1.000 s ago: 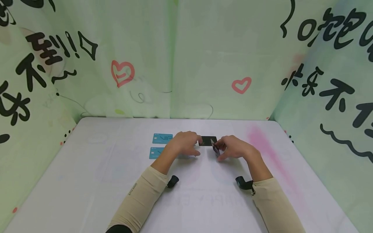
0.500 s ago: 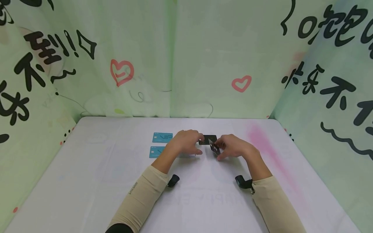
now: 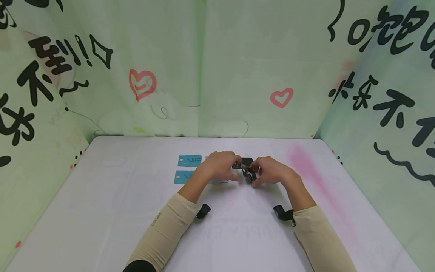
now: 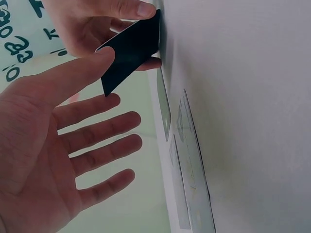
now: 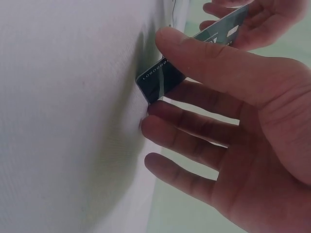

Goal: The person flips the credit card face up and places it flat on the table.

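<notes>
My right hand [image 3: 270, 170] pinches a black chip card [image 3: 249, 173] and holds it tilted, one lower corner close to the tabletop. The right wrist view shows raised digits on the card [image 5: 158, 80] and the right thumb lying across it. Beside its other end is my left hand [image 3: 219, 165]. In the left wrist view the left fingers are spread and the left thumb overlaps the card [image 4: 131, 53]; contact is hard to tell. A second black card [image 3: 247, 160] lies flat behind the hands, partly covered.
Two blue cards marked VIP lie to the left, the farther one [image 3: 189, 160] fully visible and the nearer one [image 3: 183, 177] partly under my left arm. A pale card [image 3: 222, 182] peeks out below the left hand. Green curtains [image 3: 238, 75] border the white table [image 3: 238, 241].
The held card has turned so its printed face shows more to the head camera, shifting slightly left. My left hand has moved slightly right, closer to it.
</notes>
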A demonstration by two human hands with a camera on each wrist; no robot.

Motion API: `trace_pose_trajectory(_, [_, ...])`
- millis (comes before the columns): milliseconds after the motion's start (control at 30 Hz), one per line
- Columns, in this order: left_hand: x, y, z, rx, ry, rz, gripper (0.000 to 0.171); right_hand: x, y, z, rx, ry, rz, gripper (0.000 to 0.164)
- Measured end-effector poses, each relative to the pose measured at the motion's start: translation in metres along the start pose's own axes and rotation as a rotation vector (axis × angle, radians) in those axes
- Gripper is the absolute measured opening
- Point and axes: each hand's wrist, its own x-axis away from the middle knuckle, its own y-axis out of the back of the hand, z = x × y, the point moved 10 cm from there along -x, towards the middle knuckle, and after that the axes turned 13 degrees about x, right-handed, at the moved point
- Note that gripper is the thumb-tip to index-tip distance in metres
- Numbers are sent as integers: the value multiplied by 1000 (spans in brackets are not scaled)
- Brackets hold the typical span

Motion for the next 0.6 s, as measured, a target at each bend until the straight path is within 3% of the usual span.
trace_pose_trajectory(600, [0,1,-7,-20,14,-28,55,1,1,3,27,-7,-14,53])
